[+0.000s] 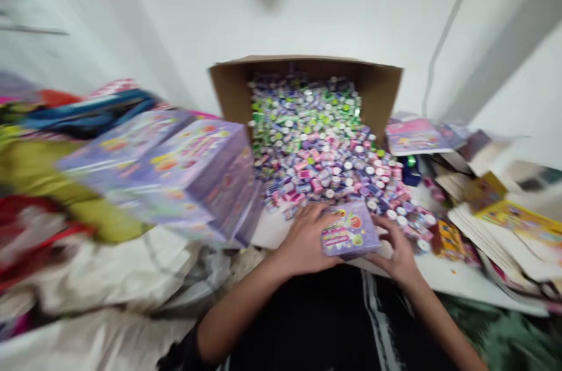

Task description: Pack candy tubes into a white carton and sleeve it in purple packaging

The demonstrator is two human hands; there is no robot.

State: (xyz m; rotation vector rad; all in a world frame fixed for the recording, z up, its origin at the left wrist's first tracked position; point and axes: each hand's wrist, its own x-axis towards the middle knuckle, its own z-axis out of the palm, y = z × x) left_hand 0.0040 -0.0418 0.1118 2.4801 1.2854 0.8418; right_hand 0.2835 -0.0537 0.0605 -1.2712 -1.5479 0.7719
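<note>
Left hand: the left hand (307, 240) lies palm down with its fingers curled against the left side of the small purple box (350, 233), gripping it.
Right hand: the right hand (399, 249) closes on the right side of the same box from below and behind; its fingertips are blurred.
Small purple box: held between both hands, printed top face up, slightly tilted, just above the near edge of the white surface (452, 277).
Small tubes: a dense heap of small pink, purple and green capped tubes (333, 169) begins just beyond the fingers of both hands and touches the box's far edge.
Cardboard carton: the cardboard carton (377, 87) lies on its side beyond the heap, open mouth toward the hands, more tubes inside.
Stacked boxes: large purple printed boxes (188, 175) stand to the left of the left hand, blurred by motion.
Printed sheets: flat printed sheets and cards (504, 230) lie to the right of the right hand, overlapping.
Cloth: crumpled white cloth (132, 277) lies beside the left forearm.
</note>
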